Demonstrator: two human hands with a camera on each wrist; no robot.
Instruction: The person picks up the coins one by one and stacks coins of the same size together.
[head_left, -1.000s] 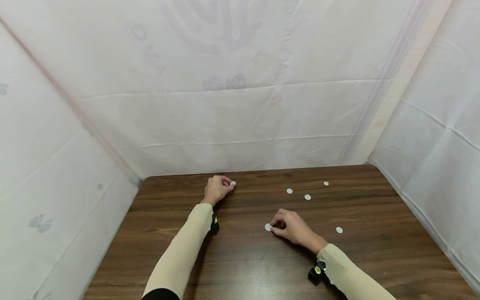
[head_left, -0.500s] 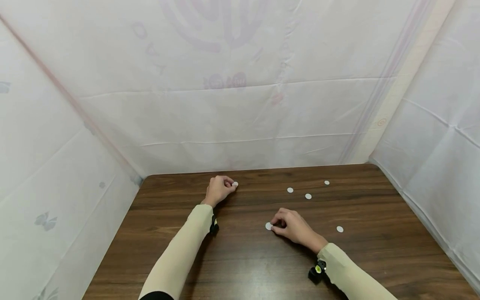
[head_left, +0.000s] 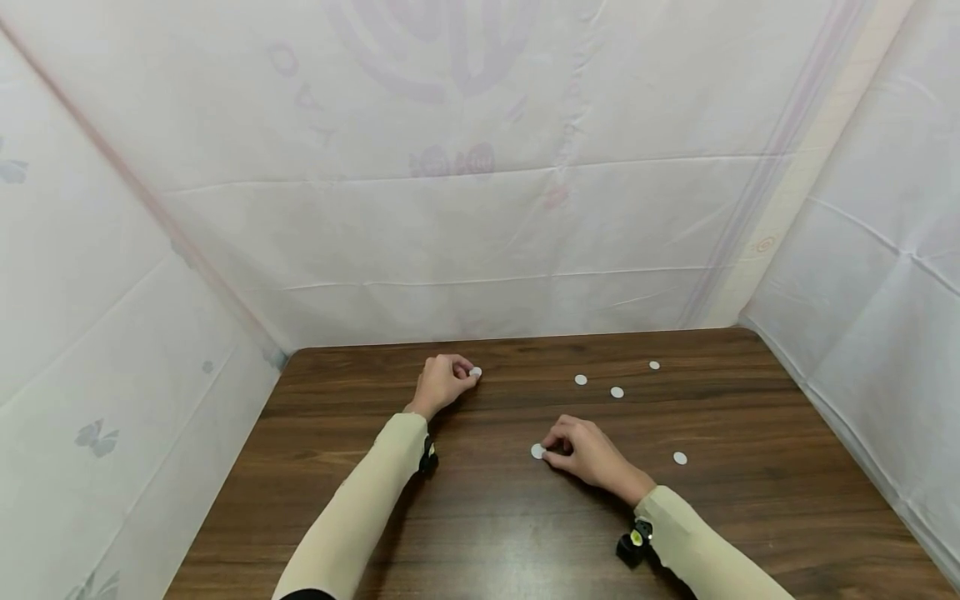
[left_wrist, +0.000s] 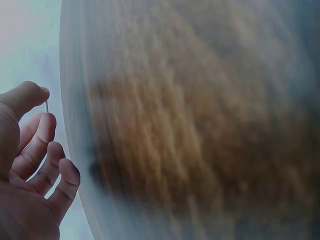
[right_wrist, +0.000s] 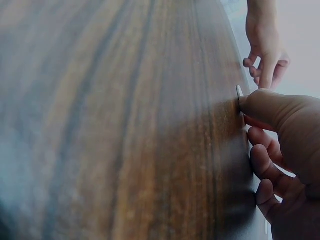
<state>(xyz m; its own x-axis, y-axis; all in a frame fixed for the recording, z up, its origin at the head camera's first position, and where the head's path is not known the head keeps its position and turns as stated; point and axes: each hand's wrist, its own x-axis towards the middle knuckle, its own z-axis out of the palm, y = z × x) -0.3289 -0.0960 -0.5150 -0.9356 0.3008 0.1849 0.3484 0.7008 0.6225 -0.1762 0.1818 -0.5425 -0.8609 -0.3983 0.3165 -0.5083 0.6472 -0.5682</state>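
Nearest on the brown table [head_left: 480, 533], the right hand [head_left: 588, 454] holds a right-hand disc [head_left: 537, 451] in a narrow pinch of thumb and finger at its 3 o'clock rim. Edge-on from the wrist it is a mere sliver, so I'd judge it very light, fairly stiff for its thinness, and likely smooth enough to skid under a sideways push. The rim is the place to take it, thumb opposite finger; a disc lying flat would probably need an edge tipped up by a nail. It seems unlikely to shatter, though a hard squeeze might bow or crease it. Whether it touches the wood I cannot tell.

Its look is plain: round, white, no marking that I can make out. About level with it, at 3 o'clock beyond the right hand, lies a side disc [head_left: 680, 457].

Farther off, from the right-hand disc, a middle disc [head_left: 617, 392] lies flat toward 2 o'clock and an inner disc [head_left: 581, 380] toward 1, near each other. At 11 o'clock the left hand [head_left: 444, 385] pinches a left-hand disc [head_left: 476, 372] between thumb and fingertip, apparently clear of the table. Farthest, toward 2 o'clock, lies a far disc [head_left: 655, 365].
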